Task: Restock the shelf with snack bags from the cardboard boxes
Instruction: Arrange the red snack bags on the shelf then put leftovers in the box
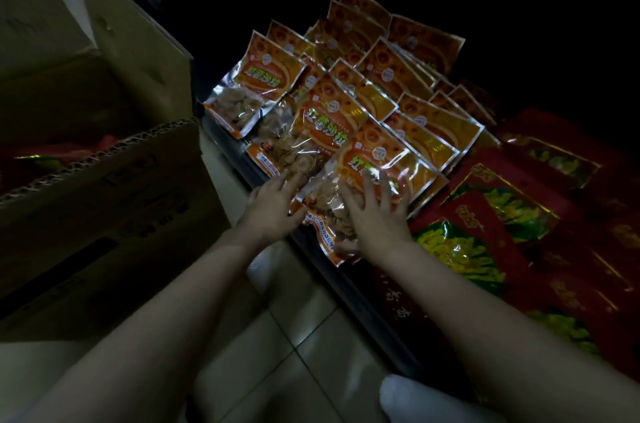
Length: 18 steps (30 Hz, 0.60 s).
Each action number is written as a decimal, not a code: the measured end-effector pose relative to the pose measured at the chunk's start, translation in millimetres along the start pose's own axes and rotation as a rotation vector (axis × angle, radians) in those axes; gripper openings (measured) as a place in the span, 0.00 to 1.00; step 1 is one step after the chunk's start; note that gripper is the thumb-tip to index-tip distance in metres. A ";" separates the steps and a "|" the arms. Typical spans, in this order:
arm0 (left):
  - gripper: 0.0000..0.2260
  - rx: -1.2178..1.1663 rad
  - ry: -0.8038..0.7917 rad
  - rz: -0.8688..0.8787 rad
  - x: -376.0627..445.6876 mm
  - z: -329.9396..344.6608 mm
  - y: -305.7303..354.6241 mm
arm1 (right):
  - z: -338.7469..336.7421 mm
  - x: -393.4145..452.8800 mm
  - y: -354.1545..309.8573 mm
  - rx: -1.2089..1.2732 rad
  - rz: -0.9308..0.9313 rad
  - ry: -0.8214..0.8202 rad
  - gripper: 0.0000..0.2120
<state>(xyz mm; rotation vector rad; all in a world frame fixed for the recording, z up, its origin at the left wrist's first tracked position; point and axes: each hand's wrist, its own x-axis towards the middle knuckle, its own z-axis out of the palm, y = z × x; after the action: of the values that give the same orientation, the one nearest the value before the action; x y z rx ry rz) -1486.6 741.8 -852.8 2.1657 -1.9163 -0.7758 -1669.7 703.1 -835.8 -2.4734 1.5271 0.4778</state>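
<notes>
Several orange snack bags (349, 93) with clear windows lie in overlapping rows on a low dark shelf (349, 287). The nearest orange bag (374, 162) sticks out over the shelf's front edge. My right hand (377, 214) rests flat on it with fingers spread. My left hand (273, 204) touches that bag's left edge and the neighbouring bag (311, 131) with straight fingers. An open cardboard box (114, 214) stands on the floor to the left, with red bags dimly visible inside.
Red and green snack bags (485, 232) fill the shelf to the right of the orange ones. A second, taller cardboard box (86, 51) stands behind the open one. Pale floor tiles (294, 336) lie below my arms. The scene is dark.
</notes>
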 end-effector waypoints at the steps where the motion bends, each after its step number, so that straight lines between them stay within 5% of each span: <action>1: 0.30 0.003 0.038 -0.003 -6.1 -8.7 2.8 | -4.8 -3.1 2.0 -0.037 -0.004 0.007 0.42; 4: 0.27 0.037 0.168 0.052 -24.1 -38.9 3.1 | -42.6 -25.8 -6.0 -0.067 0.018 0.051 0.40; 8: 0.22 0.259 0.350 0.260 -78.9 -112.1 15.1 | -103.4 -43.6 -29.7 0.189 -0.051 0.195 0.31; 12: 0.15 0.359 0.646 0.504 -141.5 -186.5 3.7 | -166.8 -55.8 -80.5 0.474 -0.226 0.498 0.28; 15: 0.15 0.200 0.726 0.207 -178.3 -220.9 -37.9 | -194.0 -54.1 -131.1 0.487 -0.379 0.584 0.27; 18: 0.18 0.068 0.574 -0.213 -204.2 -226.1 -99.3 | -195.5 -50.2 -184.2 0.127 -0.616 0.200 0.34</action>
<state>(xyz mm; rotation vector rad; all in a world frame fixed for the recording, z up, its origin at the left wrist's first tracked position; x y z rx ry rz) -1303.9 904.4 -645.7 2.3209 -1.4551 -0.0804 -1493.0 762.9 -636.2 -2.7590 0.7358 0.0262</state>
